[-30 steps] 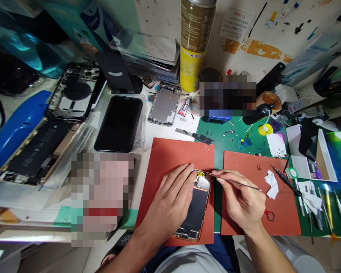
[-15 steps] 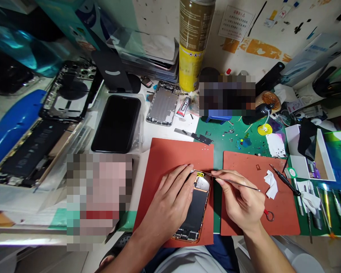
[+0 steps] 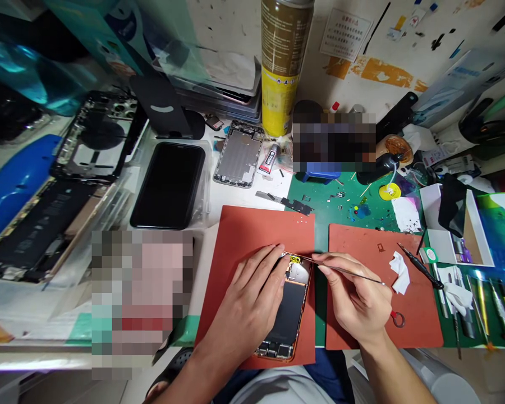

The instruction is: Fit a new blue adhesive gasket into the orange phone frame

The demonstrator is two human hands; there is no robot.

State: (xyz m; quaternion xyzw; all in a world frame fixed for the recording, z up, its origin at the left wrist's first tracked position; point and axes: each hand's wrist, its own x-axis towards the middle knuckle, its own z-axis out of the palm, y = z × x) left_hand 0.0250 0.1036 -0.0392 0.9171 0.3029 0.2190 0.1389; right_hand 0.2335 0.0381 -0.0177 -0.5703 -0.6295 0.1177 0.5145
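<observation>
An opened smartphone (image 3: 289, 311), its dark battery and inner parts bare, lies on the left red mat (image 3: 248, 227). My left hand (image 3: 252, 292) rests over its left side and grips it, fingers close together and fingertips at the top edge. Between the thumb and fingers of my right hand (image 3: 356, 294) is a thin metal rod-like tool (image 3: 357, 275). This tool's tip reaches the phone's top edge, beside yellow pieces (image 3: 294, 259) and near my left fingertips. Exactly what the tip touches is too small to make out.
The right red mat (image 3: 362, 320) bears a screwdriver (image 3: 421, 265), crumpled tissue (image 3: 399, 274) and a red-handled ring tool (image 3: 398, 318). Behind stand a tall spray can (image 3: 281, 73), a glue tube (image 3: 270, 159) and a metal phone plate (image 3: 238, 155). A black phone (image 3: 168, 185) lies left.
The whole view has shifted slightly. Both hands, the tool and the phone keep almost the same places relative to each other.
</observation>
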